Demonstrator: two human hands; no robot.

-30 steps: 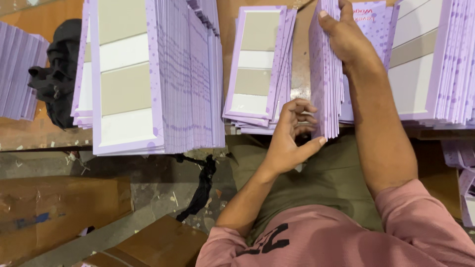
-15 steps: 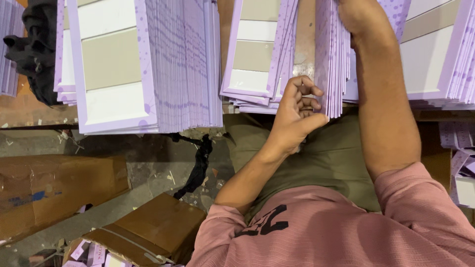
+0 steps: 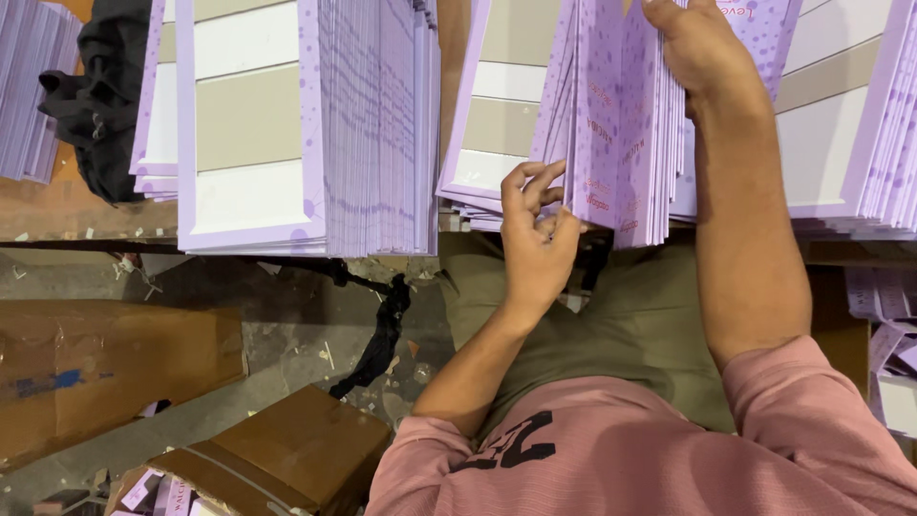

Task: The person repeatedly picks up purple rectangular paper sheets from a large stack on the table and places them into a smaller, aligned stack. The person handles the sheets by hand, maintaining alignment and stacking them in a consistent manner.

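Between both hands, lilac card bundle (image 3: 616, 134), right hand (image 3: 702, 48) gripping top, left hand (image 3: 535, 239) pinching bottom edge

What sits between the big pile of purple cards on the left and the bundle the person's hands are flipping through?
In the head view, a smaller fanned stack of purple cards lies between the big pile and the held bundle.

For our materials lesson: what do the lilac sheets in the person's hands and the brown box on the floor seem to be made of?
Lilac printed sheets: probably thin card with a slight sheen; they fan and bend between right hand and left hand. Brown box: likely matt corrugated cardboard, with folded flaps.
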